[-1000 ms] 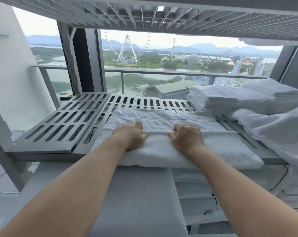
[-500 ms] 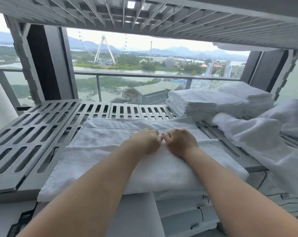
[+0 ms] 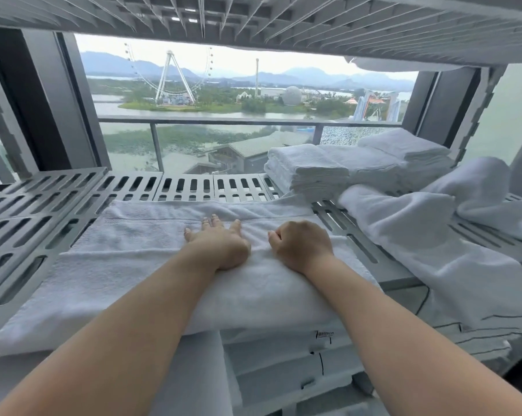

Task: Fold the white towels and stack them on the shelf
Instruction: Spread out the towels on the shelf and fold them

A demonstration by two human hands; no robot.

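Note:
A white towel [image 3: 139,265], folded lengthwise, lies across the front of the grey slatted shelf [image 3: 43,202]. My left hand [image 3: 220,241] rests flat on its middle with the fingers spread and straight. Just to the right, my right hand [image 3: 301,244] sits on the same towel with the fingers curled under; whether it pinches any cloth is hidden. A stack of folded white towels [image 3: 307,172] stands at the back right of the shelf, with a second folded pile [image 3: 403,151] behind it.
Loose unfolded white towels [image 3: 409,223] are heaped on the right part of the shelf and hang over its front. Another slatted shelf [image 3: 253,19] runs close overhead. Folded linen [image 3: 283,364] lies on the level below. A window and balcony railing [image 3: 211,121] are behind.
My hands came together at the towel's middle, then parted a little. My left hand has opened from a fist and now lies flat. The view has shifted so that the towel stacks sit more central.

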